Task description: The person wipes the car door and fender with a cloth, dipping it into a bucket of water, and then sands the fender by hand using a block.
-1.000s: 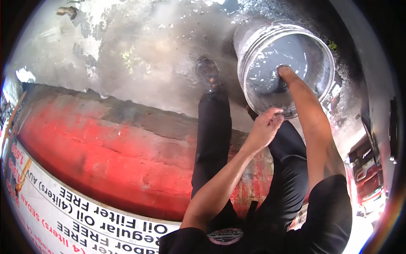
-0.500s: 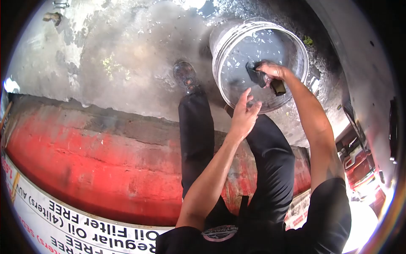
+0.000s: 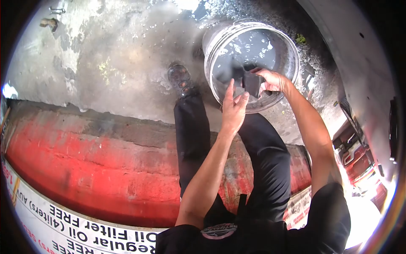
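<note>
A round, pale bucket (image 3: 209, 63) with greyish water (image 3: 249, 48) in it stands between my feet. Over its near side, my right hand (image 3: 272, 81) grips a dark, blocky part (image 3: 253, 84), wet-looking and flat-faced; its exact kind does not show. My left hand (image 3: 234, 109) is just left of the part, at the bucket's near rim, palm turned toward it. Its fingers are apart and hold nothing.
My shoe (image 3: 179, 77) rests on the wet concrete floor (image 3: 131, 51) left of the bucket. A red painted ledge (image 3: 93, 161) and a lettered sign (image 3: 97, 233) lie on the near side. Small debris (image 3: 49, 23) is at the far left.
My right hand has drawn the dark part toward me and turned it so a broad face shows. My left hand has shifted slightly left in view, now close to the part.
</note>
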Demonstrator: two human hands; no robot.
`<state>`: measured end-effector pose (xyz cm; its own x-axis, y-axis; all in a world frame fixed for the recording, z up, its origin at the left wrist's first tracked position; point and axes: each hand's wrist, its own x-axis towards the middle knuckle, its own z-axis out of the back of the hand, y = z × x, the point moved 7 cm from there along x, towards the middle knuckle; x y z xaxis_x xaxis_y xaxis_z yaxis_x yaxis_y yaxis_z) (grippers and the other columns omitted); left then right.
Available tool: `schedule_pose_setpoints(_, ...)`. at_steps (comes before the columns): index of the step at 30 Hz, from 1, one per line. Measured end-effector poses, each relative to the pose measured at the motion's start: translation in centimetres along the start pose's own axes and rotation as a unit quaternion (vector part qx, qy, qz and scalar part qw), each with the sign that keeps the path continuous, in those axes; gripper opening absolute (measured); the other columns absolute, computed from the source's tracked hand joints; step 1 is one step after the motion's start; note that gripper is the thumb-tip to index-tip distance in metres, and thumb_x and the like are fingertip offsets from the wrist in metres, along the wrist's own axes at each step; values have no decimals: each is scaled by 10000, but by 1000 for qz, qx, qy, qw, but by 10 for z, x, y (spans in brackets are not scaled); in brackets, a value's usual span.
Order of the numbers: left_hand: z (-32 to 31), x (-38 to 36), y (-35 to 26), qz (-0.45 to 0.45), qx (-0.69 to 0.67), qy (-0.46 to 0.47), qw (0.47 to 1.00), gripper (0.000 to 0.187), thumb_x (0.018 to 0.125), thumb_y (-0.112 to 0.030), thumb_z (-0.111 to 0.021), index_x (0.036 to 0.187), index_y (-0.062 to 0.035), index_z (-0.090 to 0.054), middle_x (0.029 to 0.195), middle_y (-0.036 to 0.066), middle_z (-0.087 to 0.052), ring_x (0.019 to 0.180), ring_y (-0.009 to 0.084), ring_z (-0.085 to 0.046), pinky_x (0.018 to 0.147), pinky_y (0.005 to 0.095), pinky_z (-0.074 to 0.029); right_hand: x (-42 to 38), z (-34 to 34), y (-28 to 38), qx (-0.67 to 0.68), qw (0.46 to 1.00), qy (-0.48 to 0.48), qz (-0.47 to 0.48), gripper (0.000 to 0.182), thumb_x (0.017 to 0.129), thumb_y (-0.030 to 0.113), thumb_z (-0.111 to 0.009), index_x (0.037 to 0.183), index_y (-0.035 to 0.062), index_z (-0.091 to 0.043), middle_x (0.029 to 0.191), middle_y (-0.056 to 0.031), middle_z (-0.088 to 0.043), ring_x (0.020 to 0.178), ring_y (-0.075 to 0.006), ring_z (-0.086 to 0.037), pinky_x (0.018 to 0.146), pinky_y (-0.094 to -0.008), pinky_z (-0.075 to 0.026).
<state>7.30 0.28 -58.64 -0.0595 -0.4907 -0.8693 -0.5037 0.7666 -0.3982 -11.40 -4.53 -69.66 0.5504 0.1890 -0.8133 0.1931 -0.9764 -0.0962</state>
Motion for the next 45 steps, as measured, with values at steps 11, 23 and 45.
schedule_pose_setpoints(11, 15, -2, -21, -41, 107, -91, 989, 190, 984, 5, -667, 1120, 27, -536, 1055, 116, -676, 859, 201, -739, 698, 321, -639, -49, -42, 91, -495, 788, -286, 228, 620, 920, 349, -759, 1407, 6, -586, 1359, -155, -669, 1234, -318, -660, 1078, -429, -515)
schedule_pose_setpoints(23, 16, -11, -39, -6, 115, -106, 988, 237, 1019, 12, -569, 1219, 80, -459, 1021, 176, -674, 825, 258, -766, 646, 339, -599, 29, 6, 44, -671, 664, -328, -24, 418, 843, 160, -716, 1231, 21, -644, 1262, -224, -677, 1231, -377, -642, 1062, -416, -508)
schedule_pose_setpoints(45, 1, -3, -34, 59, -189, 5, 980, 328, 1012, -47, -643, 1260, -48, -429, 1109, 84, -603, 890, 188, -720, 711, 325, -635, -108, -162, 58, -226, 891, -133, 371, 453, 840, -46, -654, 1287, 33, -644, 1518, -177, -509, 1411, -299, -507, 1155, -437, -443)
